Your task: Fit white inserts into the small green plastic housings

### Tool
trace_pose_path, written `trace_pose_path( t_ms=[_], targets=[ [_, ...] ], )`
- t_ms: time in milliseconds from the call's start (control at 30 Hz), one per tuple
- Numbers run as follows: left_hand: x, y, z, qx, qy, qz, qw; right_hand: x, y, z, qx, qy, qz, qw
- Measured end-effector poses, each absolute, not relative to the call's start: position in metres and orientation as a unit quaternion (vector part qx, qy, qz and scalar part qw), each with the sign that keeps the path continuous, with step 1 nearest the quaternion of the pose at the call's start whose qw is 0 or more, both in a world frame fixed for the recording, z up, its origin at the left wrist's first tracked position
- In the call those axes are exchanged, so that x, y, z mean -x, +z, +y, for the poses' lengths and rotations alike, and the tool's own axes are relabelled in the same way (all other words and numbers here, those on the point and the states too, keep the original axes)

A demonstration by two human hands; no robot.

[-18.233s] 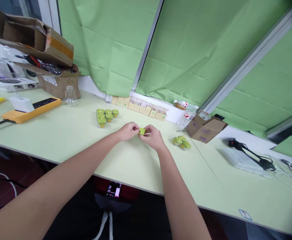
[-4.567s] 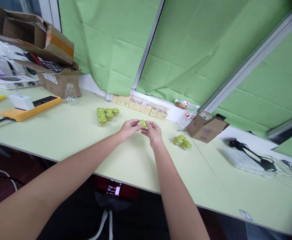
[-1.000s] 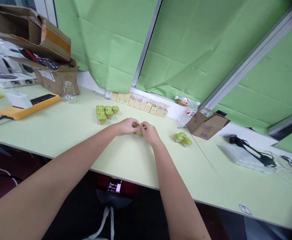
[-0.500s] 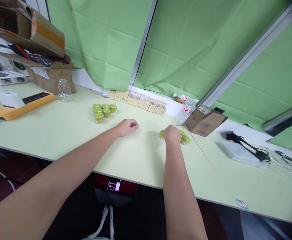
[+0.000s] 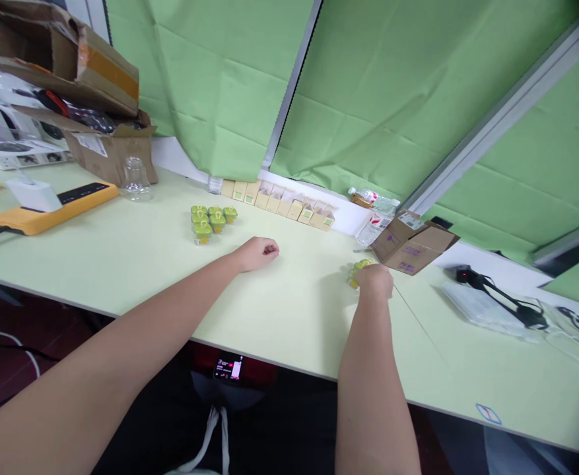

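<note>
My left hand [image 5: 259, 253] rests on the pale table with its fingers curled into a loose fist, and nothing shows in it. Farther right, my right hand [image 5: 375, 282] is closed down at a small group of clear cups with green lids [image 5: 361, 267]. Some cups show just left of its knuckles. Its fingertips, and whatever cup is under them, are hidden by the back of the hand. Another cluster of green-lidded cups [image 5: 203, 229], with yellow contents, stands beyond my left hand to the left.
A row of small open cardboard boxes [image 5: 282, 201] lines the wall. Plastic bottles [image 5: 371, 227] and a tilted carton [image 5: 412, 247] are at the back right. An orange power strip [image 5: 78, 206], a clear jar [image 5: 136, 181] and stacked cartons [image 5: 108, 76] occupy the left.
My right hand has moved right, toward the carton. The cups beside it now show farther right, and those on its far side are covered. My left hand stays in place; the view has shifted slightly.
</note>
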State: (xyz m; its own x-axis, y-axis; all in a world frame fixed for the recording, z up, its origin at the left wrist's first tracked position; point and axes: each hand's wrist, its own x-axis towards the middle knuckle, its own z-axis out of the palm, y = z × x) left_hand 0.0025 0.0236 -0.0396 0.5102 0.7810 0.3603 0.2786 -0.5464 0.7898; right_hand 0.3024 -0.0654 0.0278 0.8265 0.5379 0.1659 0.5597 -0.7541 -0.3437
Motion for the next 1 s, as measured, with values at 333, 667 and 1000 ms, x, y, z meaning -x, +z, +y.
trace_pose_path(
  t_ms=[333, 667, 1000],
  targets=[
    [-0.003, -0.039, 0.023, -0.806, 0.364, 0.33, 0.33, -0.283, 0.033, -0.064, 0.903, -0.08, -0.303, 0.295],
    [-0.002, -0.038, 0.021, -0.804, 0.365, 0.328, 0.335, -0.282, 0.017, -0.052, 0.902, 0.02, -0.39, 0.185],
    [0.015, -0.01, 0.022, -0.774, 0.477, 0.411, 0.071, -0.268, 0.016, -0.05, 0.904, 0.029, -0.394, 0.164]
  ],
)
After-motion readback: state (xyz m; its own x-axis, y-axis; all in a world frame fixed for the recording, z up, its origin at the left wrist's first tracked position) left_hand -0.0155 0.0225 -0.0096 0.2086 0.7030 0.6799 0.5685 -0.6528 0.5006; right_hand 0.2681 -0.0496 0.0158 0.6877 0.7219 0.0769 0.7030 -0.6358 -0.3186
